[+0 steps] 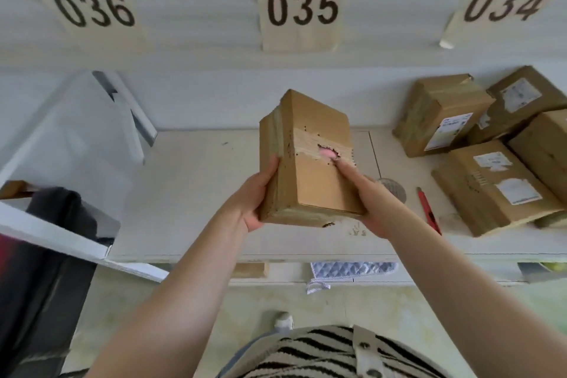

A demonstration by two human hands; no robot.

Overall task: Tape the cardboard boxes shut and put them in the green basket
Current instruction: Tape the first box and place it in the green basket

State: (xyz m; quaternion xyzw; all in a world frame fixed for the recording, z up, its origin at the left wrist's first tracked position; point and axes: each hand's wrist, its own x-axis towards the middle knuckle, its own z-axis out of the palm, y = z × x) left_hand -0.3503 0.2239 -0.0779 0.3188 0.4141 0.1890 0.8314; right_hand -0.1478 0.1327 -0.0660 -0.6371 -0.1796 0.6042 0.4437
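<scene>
A parcel-sorting room; numbered wall labels [302, 8] (036, 035, 034) above piled labelled parcels [484, 144].

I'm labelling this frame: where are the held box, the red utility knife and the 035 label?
held box [319, 190]: head view, bare top face.
red utility knife [427, 208]: head view, mid-handle.
035 label [302, 8]: head view, middle digit.

Printed in bold black digits on three beige paper sheets stuck to the white foam wall: "036" [93, 9], "035" [302, 8], "034" [504, 3]. Unreadable: white box labels [449, 130].

Red box cutter [429, 210] on table [190, 193]
</scene>
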